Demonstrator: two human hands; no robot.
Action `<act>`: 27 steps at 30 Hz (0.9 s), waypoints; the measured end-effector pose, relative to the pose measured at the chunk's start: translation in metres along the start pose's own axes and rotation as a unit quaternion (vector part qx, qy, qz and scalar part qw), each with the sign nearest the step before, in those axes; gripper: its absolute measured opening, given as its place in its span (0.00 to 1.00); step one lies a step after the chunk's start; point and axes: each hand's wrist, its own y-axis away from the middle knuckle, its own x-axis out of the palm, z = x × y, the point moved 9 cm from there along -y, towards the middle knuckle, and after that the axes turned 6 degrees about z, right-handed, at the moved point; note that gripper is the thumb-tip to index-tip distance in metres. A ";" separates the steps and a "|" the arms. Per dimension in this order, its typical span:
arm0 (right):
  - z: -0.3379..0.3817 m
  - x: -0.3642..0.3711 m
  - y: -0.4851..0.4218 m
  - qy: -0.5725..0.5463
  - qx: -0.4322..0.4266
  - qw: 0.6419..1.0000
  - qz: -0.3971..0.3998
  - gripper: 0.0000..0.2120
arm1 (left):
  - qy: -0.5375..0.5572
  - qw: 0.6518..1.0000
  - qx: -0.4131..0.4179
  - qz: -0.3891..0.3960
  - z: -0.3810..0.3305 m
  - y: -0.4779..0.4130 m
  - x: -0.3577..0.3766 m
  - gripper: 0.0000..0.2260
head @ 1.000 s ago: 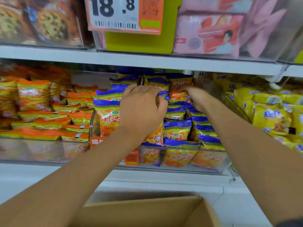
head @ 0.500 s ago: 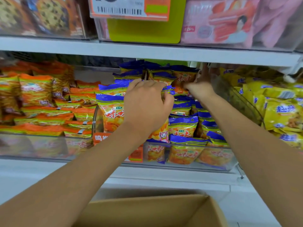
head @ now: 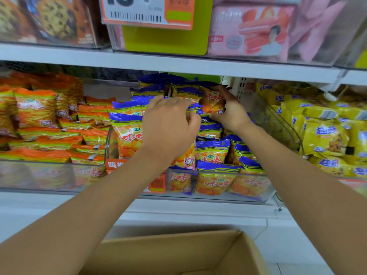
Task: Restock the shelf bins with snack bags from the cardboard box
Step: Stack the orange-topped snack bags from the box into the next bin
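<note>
Blue-and-orange snack bag (head: 212, 101), upper centre of frame: gripped by the right hand (head: 231, 113), thumb under its lower edge, fingers up its right side. It sits at the back of the pile, just beneath the upper shelf board (head: 178, 64), with little room above it.

Matching bags (head: 211, 151): stacked in the clear middle bin (head: 282, 126), rising above its front rim.

Left hand (head: 168, 128): centre frame, laid over the tops of the pile just left of the held bag, fingers curled forward. Whether they clamp a bag cannot be told.

Open room: a bare pocket between the right hand and the bin's curved right wall.

Cardboard box (head: 158, 255): bottom centre, top open, near rim below both forearms, well apart from the bin.

Orange bags (head: 35, 108): left bin, touching the middle bin's left wall.

Yellow bags (head: 325, 135): right bin.

Price tag (head: 147, 12): upper centre, hanging over the top shelf's edge, beside pink packs (head: 250, 30).
</note>
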 end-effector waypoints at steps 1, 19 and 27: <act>0.001 0.000 0.000 0.001 -0.001 1.000 0.003 0.42 | 0.001 1.000 0.001 -0.001 0.000 0.000 0.000 0.24; 0.077 -0.022 0.120 -0.150 0.051 0.987 0.021 0.24 | 0.016 0.992 0.035 0.117 0.005 0.002 -0.006 0.24; 0.126 0.003 0.148 -0.143 0.040 0.987 0.066 0.38 | 0.015 0.999 -0.021 0.047 0.046 0.057 -0.034 0.24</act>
